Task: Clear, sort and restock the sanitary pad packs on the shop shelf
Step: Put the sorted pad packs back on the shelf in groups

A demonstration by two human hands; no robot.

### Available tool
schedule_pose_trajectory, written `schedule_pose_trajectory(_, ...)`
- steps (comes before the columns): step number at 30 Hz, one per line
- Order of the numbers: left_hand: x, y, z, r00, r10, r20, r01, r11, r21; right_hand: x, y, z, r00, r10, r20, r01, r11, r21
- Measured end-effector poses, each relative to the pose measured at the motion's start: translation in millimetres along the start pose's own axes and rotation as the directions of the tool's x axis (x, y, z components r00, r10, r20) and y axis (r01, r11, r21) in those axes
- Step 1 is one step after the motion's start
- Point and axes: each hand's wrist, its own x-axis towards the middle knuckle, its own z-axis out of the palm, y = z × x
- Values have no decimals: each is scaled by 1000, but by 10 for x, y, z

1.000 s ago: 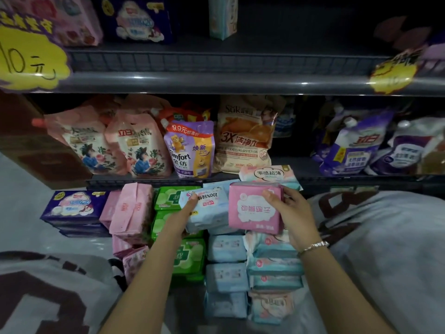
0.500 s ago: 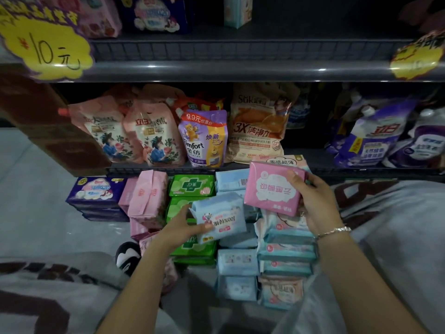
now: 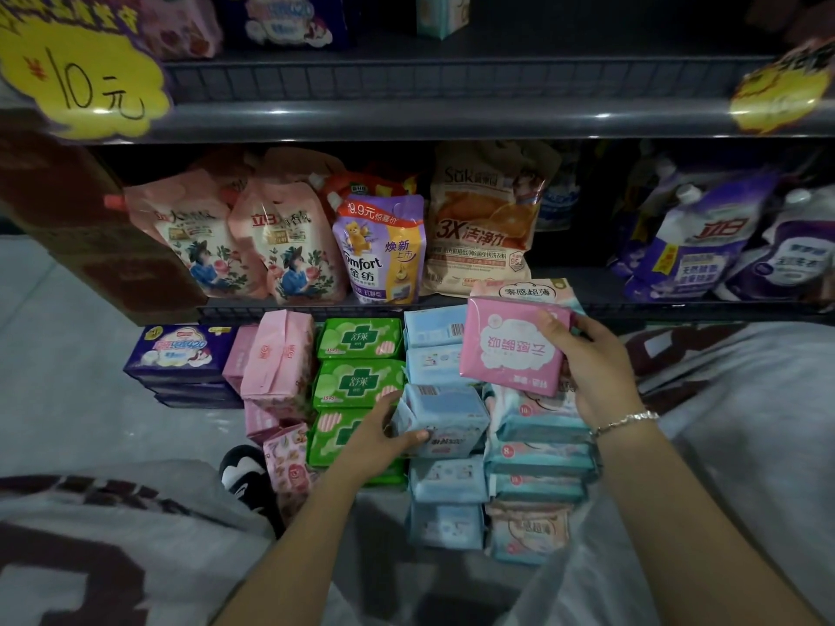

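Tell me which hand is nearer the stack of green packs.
Left. The left hand, gripping a light blue pack, lies against the green packs. The right hand holds a pink pack farther right, beyond the blue column.

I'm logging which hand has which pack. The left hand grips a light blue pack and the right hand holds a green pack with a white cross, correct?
Not quite. The head view shows the right hand holding a pink pack with a white cloud-shaped label, not a green one. The green packs with the white cross sit stacked in their own column, unheld. The left hand does grip a light blue pack.
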Motion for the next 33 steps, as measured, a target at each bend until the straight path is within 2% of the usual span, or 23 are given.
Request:
schedule_pose_trajectory(4,-19,95,32,999,-6,-40,11,993,116,6,25,13,1000,3,0,-3,1000,-12)
schedule_pose_trajectory(6,-12,130,67,998,-36,-53,42,994,104,8,41,24,1000,10,4,-10,1000,-12)
schedule_pose_trajectory(11,-1,141,154,987,-118,-113,102,985,-142,-2,41,34,1000,11,6,-10,1000,-9)
schedule_pose_trajectory(19,82,107,175,986,-125,-115,82,944,-321,4,44,8,1000,13,12,-14,1000,13)
schedule_pose_trajectory(33,210,109,300,965,-134,-226,100,983,-155,112,221,-56,996,82,23,-83,995,59)
